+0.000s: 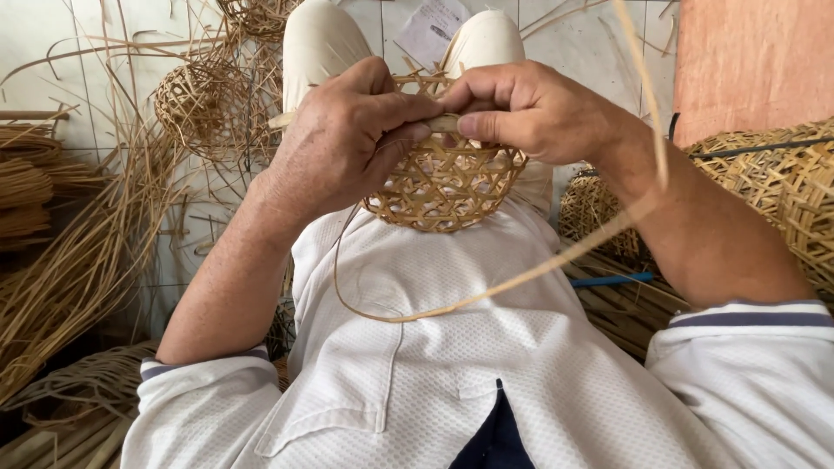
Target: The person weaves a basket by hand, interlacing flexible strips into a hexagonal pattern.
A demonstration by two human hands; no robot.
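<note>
At the far left, loose bundles of split cane strips [61, 260] lie heaped on the white tiled floor [35, 52], dry, pale gold and fibrous, with coiled rolls stacked by the edge. Just right of them a small finished openwork basket [204, 104] rests on its side among stray strands. The person's left hand [343, 135] comes next, its fingers [408, 108] curled nearly closed and pinching the rim of a half-woven bamboo basket [447, 178], thumb pressed against a flat rim splint [443, 123]. That splint runs roughly level from left to right, its pale end sticking out past the left hand's knuckles. The basket sits on the person's lap, between the knees in cream trousers, a shallow bowl shape with its rounded bottom towards the camera and its mouth pointing away; the weave is a hexagonal lattice of thin glossy strips. The right hand [530, 108] meets the left at the rim, fingers [482, 126] closed in a tight pinch on the same splint. A long thin strip [521, 278] loops down across the white textured shirt and rises up to the right past the forearm. At the far right stand larger woven baskets [782, 191], coarse and straw coloured, below a reddish wall [747, 61].
</note>
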